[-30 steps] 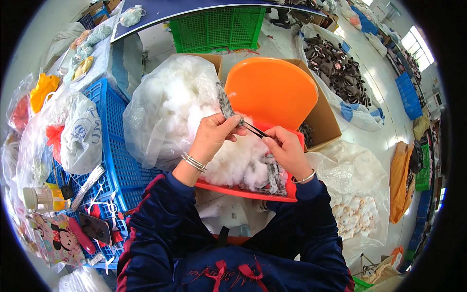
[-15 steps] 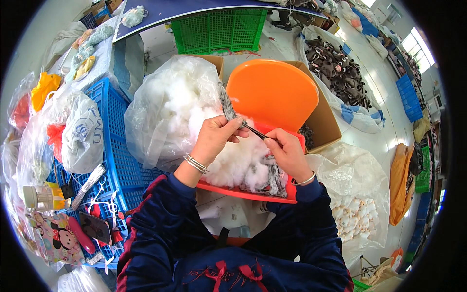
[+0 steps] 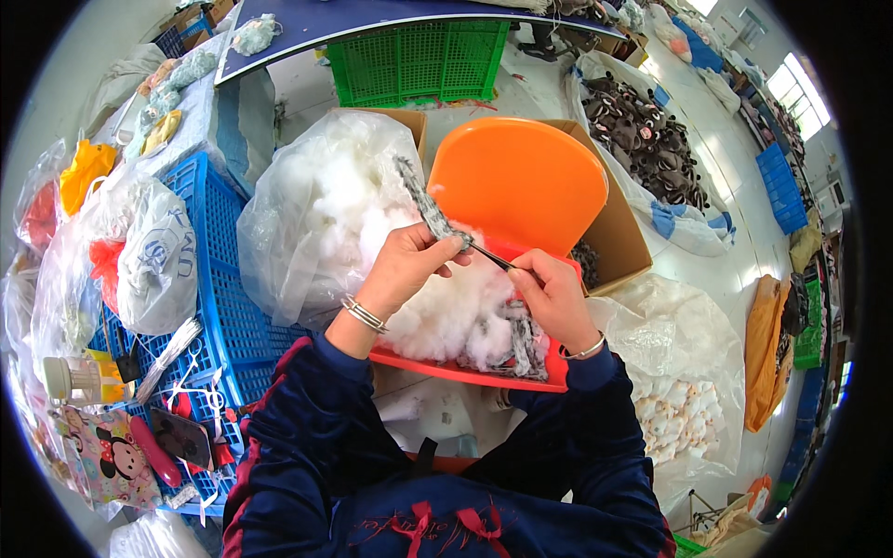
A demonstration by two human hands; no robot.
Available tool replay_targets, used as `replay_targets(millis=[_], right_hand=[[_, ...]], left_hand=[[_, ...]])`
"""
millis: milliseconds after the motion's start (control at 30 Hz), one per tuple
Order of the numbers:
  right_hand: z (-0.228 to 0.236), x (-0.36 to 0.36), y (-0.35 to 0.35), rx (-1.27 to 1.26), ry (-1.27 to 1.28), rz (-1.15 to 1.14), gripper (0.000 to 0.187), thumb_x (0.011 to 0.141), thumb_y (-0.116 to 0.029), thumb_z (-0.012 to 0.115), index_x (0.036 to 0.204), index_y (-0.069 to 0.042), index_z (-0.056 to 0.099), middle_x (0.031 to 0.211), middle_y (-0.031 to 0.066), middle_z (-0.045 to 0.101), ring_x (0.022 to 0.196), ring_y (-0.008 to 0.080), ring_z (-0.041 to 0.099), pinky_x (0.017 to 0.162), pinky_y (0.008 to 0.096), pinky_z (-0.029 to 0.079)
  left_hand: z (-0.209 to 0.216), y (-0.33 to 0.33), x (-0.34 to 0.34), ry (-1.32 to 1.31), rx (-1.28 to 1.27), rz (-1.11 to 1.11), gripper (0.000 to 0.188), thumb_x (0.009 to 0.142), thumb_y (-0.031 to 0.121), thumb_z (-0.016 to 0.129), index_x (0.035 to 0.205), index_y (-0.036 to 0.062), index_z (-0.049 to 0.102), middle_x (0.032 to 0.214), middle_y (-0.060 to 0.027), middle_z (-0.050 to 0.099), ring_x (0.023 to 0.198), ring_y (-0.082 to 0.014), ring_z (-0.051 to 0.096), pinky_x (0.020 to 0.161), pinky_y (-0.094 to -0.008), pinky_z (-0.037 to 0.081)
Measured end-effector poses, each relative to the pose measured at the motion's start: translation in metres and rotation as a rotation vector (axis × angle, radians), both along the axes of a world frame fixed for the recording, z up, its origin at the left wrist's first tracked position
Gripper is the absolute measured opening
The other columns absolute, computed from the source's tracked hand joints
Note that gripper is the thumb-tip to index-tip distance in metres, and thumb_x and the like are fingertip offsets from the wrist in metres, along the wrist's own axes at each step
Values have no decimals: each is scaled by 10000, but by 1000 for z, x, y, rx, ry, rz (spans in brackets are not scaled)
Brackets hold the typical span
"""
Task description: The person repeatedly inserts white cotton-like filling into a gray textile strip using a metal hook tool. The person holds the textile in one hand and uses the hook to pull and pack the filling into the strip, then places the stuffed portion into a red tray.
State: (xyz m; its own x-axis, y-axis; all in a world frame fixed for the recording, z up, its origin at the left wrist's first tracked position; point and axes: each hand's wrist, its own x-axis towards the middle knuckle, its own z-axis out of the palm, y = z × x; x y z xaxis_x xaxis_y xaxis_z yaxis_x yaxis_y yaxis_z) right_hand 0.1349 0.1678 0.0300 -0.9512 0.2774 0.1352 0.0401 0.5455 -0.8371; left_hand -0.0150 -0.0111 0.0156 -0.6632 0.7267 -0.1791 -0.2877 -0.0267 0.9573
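Observation:
A narrow strip of mottled grey plush fabric (image 3: 420,199) is pinched by my left hand (image 3: 406,265), its free end pointing up and to the left. My right hand (image 3: 551,286) is closed around a thin dark metal tool (image 3: 491,257), like tweezers or forceps; its tip meets the plush piece at my left fingertips, and the very end is hidden. Below both hands, white fibre stuffing (image 3: 433,321) is heaped on a red plastic chair seat (image 3: 465,375). More grey plush pieces (image 3: 526,342) lie at the seat's right side, under my right wrist.
Behind the seat rises an orange backrest (image 3: 521,177) beside a cardboard box (image 3: 621,219). A clear bag of stuffing (image 3: 321,205) stands to the left, near blue crates (image 3: 219,270) with scissors (image 3: 216,400). At right are a bag of small white pieces (image 3: 679,418) and dark plush pieces (image 3: 642,130).
The free end of the plush strip has swung to the left. My left hand and forearm have shifted slightly left and down; the tool stays against the plush.

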Motion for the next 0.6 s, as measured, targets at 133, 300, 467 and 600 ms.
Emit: replay_targets(millis=[133,300,467,600], right_hand=[[2,1,0,-32,-14,-15,92,905,-74,623,926,12,597,704,90,563,604,167,528,562,290,417],[5,1,0,-8,-12,-9,91,899,-74,629,916,9,596,700,95,565,607,177,544,562,298,422],[8,3,1,73,12,34,88,883,-69,641,907,4,598,695,105,560,605,209,549,561,311,424],[4,3,2,73,42,55,91,878,-72,647,900,0,596,691,110,557,604,220,550,559,316,422]], left_hand=[[-3,0,-3,60,-27,-16,196,921,165,641,1006,-4,691,887,-48,703,805,-115,658,681,-251,519],[-10,-1,-6,48,-6,-13,189,917,182,653,934,-2,696,821,-41,691,707,-95,622,654,-235,503],[-5,-2,-7,45,-54,-58,196,916,193,663,858,8,691,745,-34,676,628,-81,592,625,-223,493],[-2,-3,-7,69,-102,-82,206,911,194,670,822,11,699,733,-39,684,628,-82,606,625,-225,503]])
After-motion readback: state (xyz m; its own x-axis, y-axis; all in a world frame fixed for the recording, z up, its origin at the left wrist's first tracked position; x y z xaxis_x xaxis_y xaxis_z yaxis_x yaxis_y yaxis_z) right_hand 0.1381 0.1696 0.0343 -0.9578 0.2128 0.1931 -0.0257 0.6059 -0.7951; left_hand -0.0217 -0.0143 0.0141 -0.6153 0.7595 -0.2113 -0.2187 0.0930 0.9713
